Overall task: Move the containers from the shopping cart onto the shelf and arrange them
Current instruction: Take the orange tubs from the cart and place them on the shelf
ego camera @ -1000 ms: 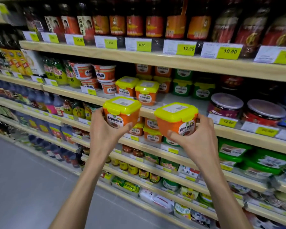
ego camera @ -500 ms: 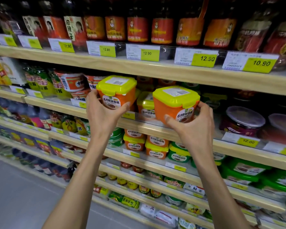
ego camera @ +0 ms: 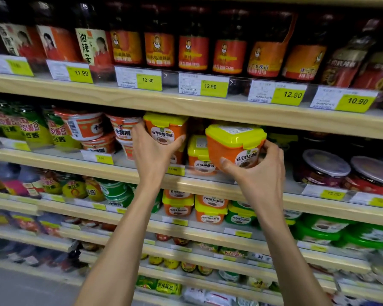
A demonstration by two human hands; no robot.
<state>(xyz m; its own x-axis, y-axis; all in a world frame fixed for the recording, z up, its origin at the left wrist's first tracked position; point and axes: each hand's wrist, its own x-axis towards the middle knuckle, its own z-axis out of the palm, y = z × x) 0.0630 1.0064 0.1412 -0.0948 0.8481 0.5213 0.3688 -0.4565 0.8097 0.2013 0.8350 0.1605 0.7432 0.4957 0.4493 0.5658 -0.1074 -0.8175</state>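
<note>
Glossy plastic tubs [ego camera: 236,149]; matt pale wood shelf edge [ego camera: 208,111].

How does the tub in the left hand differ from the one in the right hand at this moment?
The left tub faces label-forward, roughly upright; the right tub tilts, showing its lid top. The left tub is tucked just under the upper shelf edge; the right tub is nearer the camera. Both: orange body, yellow-green lid.
</note>
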